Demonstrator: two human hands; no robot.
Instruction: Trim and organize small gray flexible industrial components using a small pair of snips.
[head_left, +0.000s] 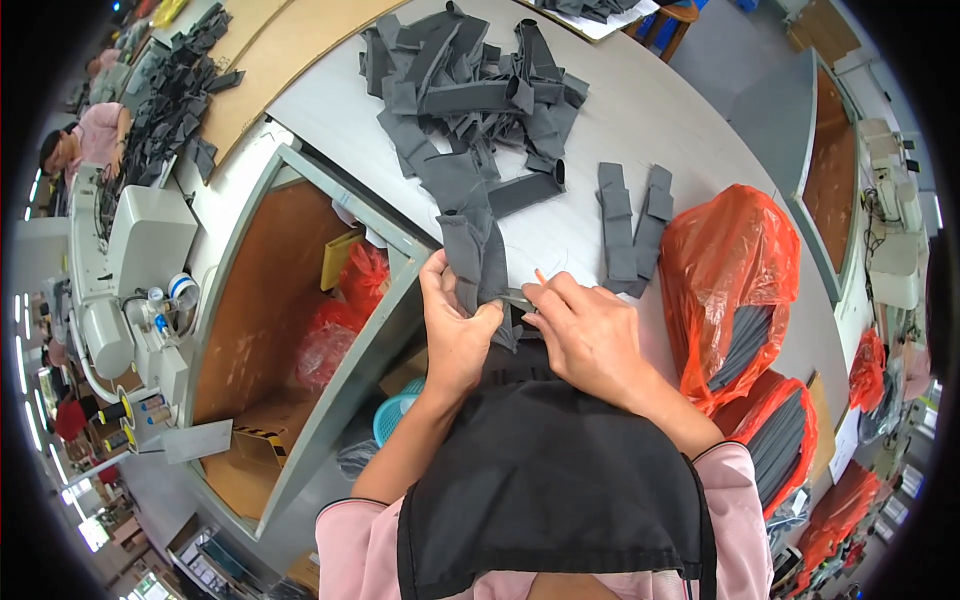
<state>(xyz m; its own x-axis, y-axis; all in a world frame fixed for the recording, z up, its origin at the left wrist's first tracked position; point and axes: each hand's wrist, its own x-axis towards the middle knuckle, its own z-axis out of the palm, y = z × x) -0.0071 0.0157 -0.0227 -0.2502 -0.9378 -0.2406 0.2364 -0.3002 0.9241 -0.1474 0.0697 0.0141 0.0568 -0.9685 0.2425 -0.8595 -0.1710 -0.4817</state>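
My left hand is closed on a dark grey fabric strip, pinching its near end between thumb and fingers. The strip runs away from me toward a tangled pile of grey fabric strips on the white table. Against the strip's near end lies the metal blade of small thread snips, which my right hand grips. An orange tip shows above my right fingers. Most of the snips is hidden in that hand. To the right of my hands, two flat stacks of folded grey strips lie side by side.
Red plastic bags with grey fabric inside stand along the table's right side. At the left, an open-fronted cabinet holds more red bags. A sewing machine and a person in pink are farther left. A blue basket sits below.
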